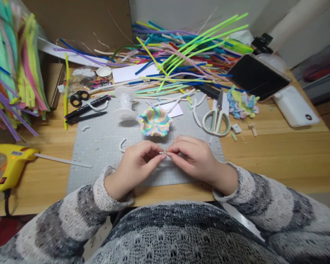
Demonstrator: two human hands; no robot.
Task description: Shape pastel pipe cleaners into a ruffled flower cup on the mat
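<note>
My left hand [140,165] and my right hand [194,157] meet over the grey cutting mat [88,154]. Between their pinched fingertips is a small silvery piece [162,152], too small to make out fully; both hands grip it. Just beyond the fingers sits a ruffled pastel-striped cup shape [155,122]. Behind my left hand stands a white spool [125,102] of clear beaded strand. A short bent white stem [122,145] lies beside my left hand.
Scissors [216,119] lie at the mat's right, near a pastel ruffled bundle [242,102] and a phone [260,77]. A yellow glue gun [13,165] rests at left, with pens [88,108] further back. Colourful fuzzy stems [192,51] pile along the rear.
</note>
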